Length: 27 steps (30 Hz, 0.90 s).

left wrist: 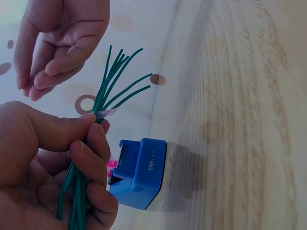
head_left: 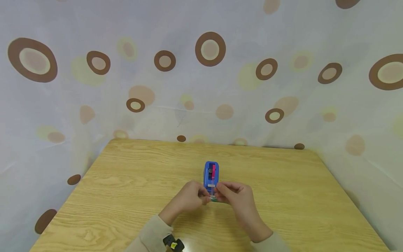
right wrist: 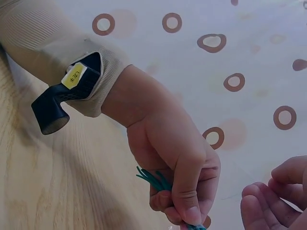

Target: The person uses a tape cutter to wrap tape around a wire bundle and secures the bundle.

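A: What are the hands doing, closest in?
B: The left hand (head_left: 190, 196) pinches a bundle of thin green strands (left wrist: 100, 99), thumb against fingers, the lower lengths running through the palm and the tips fanning out above; the right hand (head_left: 237, 196) is loosely bent beside it, with nothing visible in its grasp
A: Where's the bundle, and how would it handle?
B: Above the table, just on the near side of the tape dispenser. Light, I'd judge, and springy; the strands may slide on each other if the pinch slackens. Best held right below the clear tape (left wrist: 107, 113) lying across it, tips left free
A: Anything to mind past that?
B: The blue tape dispenser (head_left: 206, 178) with its pink reel (head_left: 213, 172): the toothed cutter (left wrist: 121, 157) sits at the end nearer the hands, so fingertips want care
A: And room to move?
B: Plenty sideways on the wooden table (head_left: 283, 182); its far edge lies well past the dispenser, the spotted curtain (head_left: 189, 21) hanging behind
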Available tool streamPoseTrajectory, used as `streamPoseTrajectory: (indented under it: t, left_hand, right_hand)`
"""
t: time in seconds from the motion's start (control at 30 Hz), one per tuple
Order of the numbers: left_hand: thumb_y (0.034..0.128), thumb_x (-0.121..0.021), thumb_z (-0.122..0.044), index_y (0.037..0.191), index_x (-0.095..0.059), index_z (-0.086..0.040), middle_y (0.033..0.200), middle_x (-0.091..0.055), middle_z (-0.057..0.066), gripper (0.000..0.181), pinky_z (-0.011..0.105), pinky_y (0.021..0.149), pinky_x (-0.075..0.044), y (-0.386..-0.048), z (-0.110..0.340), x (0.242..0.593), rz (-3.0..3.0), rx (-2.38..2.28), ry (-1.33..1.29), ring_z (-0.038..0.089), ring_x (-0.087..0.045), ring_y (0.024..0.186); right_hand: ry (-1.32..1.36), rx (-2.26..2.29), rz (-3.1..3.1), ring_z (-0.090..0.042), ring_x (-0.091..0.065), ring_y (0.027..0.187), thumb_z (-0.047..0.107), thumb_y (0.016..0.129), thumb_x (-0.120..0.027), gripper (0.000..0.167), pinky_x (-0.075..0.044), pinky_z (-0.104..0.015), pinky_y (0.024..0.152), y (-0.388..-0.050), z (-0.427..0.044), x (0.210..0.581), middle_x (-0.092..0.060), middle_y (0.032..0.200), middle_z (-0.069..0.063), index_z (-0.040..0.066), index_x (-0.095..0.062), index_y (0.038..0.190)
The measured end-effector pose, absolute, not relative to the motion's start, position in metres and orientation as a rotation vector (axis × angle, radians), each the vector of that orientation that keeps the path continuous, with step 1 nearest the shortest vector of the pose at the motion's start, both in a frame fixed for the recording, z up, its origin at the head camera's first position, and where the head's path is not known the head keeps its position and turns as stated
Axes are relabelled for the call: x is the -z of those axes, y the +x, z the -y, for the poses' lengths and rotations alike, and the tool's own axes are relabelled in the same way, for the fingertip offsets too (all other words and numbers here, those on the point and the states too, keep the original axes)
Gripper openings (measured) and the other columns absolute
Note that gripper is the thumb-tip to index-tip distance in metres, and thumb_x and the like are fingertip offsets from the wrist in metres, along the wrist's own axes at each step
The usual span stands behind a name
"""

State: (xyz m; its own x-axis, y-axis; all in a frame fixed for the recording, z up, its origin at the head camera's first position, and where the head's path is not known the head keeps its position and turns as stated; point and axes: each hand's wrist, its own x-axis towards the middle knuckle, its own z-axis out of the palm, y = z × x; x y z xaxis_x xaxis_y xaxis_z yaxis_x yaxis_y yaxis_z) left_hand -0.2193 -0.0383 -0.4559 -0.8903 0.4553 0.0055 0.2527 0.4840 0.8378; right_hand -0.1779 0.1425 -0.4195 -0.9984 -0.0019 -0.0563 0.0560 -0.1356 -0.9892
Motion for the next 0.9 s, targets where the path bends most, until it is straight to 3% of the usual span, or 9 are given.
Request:
streamPoseTrajectory:
  t: [0.23,0.47,0.73,0.9]
  left_hand:
    - [0.0872,-0.072,-0.006,0.078,-0.075,-0.005,0.069,-0.063,-0.007,0.009,0.023,0.054,-0.041,-0.219,0.039,0.455,-2.53,-1.344,0.624,0.007,-0.051,0.061]
    - [0.0864,-0.072,-0.005,0.079,-0.076,-0.004,0.07,-0.063,-0.007,0.008,0.023,0.055,-0.042,-0.219,0.04,0.455,-2.536,-1.338,0.666,0.006,-0.052,0.061]
    - [0.0887,-0.071,-0.007,0.081,-0.077,-0.005,0.073,-0.063,-0.008,0.01,0.023,0.055,-0.043,-0.219,0.041,0.455,-2.541,-1.309,0.672,0.007,-0.053,0.063]
    - [0.0886,-0.071,-0.005,0.081,-0.076,-0.003,0.073,-0.064,-0.007,0.01,0.023,0.054,-0.042,-0.218,0.041,0.452,-2.525,-1.333,0.67,0.007,-0.052,0.062]
  right_hand:
    - [0.055,2.299,-2.095,-0.024,-0.071,0.088,0.006,0.093,-0.068,0.018,-0.056,-0.035,0.08,-0.189,-0.147,0.419,-0.073,0.095,-0.016,-0.008,-0.071,0.104]
    - [0.001,2.293,-2.121,-0.034,-0.068,0.097,0.007,0.093,-0.068,0.022,-0.054,-0.037,0.084,-0.201,-0.153,0.422,-0.073,0.097,-0.016,-0.011,-0.069,0.106]
    - [-0.022,2.121,-2.247,-0.028,-0.067,0.099,0.013,0.09,-0.073,0.026,-0.054,-0.033,0.085,-0.207,-0.155,0.426,-0.071,0.109,-0.013,-0.005,-0.072,0.11]
    - [-0.057,2.021,-2.279,-0.028,-0.067,0.1,0.014,0.091,-0.073,0.028,-0.054,-0.032,0.084,-0.21,-0.158,0.43,-0.07,0.108,-0.013,-0.005,-0.071,0.111]
